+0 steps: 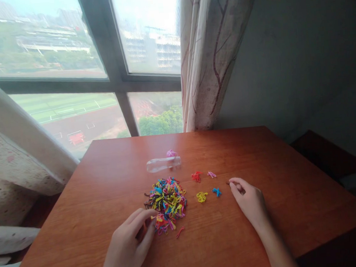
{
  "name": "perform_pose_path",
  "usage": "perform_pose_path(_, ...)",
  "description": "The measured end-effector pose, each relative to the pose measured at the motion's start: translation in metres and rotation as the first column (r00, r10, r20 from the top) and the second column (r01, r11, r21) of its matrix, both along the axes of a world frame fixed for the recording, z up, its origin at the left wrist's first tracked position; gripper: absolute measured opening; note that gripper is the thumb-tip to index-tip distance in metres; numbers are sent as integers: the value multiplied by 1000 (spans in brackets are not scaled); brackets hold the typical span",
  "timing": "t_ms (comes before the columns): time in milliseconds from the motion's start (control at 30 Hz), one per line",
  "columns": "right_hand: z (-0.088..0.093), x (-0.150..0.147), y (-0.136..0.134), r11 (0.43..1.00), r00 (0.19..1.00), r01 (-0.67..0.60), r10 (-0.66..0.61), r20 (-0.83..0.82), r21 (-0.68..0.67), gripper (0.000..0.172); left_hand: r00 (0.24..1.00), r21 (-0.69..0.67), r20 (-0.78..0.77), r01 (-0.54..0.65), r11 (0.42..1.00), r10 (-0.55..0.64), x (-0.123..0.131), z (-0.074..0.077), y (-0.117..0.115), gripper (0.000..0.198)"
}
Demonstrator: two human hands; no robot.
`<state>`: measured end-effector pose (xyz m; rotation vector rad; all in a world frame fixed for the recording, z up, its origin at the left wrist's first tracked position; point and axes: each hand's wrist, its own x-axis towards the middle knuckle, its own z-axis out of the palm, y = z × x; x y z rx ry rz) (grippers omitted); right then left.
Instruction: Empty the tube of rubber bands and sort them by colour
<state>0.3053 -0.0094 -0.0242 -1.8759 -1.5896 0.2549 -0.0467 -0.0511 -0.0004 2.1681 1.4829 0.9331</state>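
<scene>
Nearest to the camera is the left hand (126, 238), which reaches to the near left edge of the pile (167, 198) of many-coloured bands. Its thumb and forefinger are bent and touch the bands there; whether they already grasp 1 of them, I cannot tell. To the right of the pile, past the small groups, is the right hand (243, 191). Its thumb and forefinger seem pinched together on 1 small dark band (228, 183), just at the tips.

Between the pile and the right hand lie 4 small groups, each of 1 colour: red bands (196, 176), pink bands (211, 174), yellow bands (202, 197) and blue bands (216, 192). On the near side of the pile, 1 loose red band (180, 232) lies by itself on the table (87, 198). Beyond the pile, a clear bottle (163, 164) rests on its side, with a pink object (171, 153) just behind it.

In my judgement, the step in hand is setting apart of bands by colour. The next move calls for the right fingertips to part gently, so that the dark band stays separate from the 4 groups, and for the left fingertips to free 1 band without dragging its neighbours from the pile.
</scene>
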Motion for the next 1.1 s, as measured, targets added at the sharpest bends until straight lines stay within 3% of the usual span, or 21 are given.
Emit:
perform_pose_path(100, 6, -15, -11, 999, 998, -24, 26, -62, 27, 30, 1000, -16, -8, -3, 1000, 3, 0, 0, -1, 14)
perform_pose_path(200, 10, -43, -28, 980, 973, -196, 194, -124, -11, 26, 1000, -30, -12, -7, 1000, 6, 1, -1, -3, 15)
perform_pose_path(333, 15, -85, -48, 886, 888, -455, 444, -121, -86, 17, 1000, -39, -20, -4, 999, 3, -1, -3, -3, 15)
perform_pose_path(433, 19, -109, -55, 827, 840, -543, 533, -106, -145, 18, 999, -54, -35, -17, 998, 15, -2, -4, -4, 16)
perform_pose_path(633, 20, -128, -51, 808, 825, -564, 560, -73, -173, 17, 999, -73, -52, -18, 997, 15, -3, -4, -3, 16)
perform_pose_path(1100, 14, -139, -45, 869, 871, -491, 487, -66, -68, 16, 999, -62, -47, -24, 998, 21, -2, 0, -4, 16)
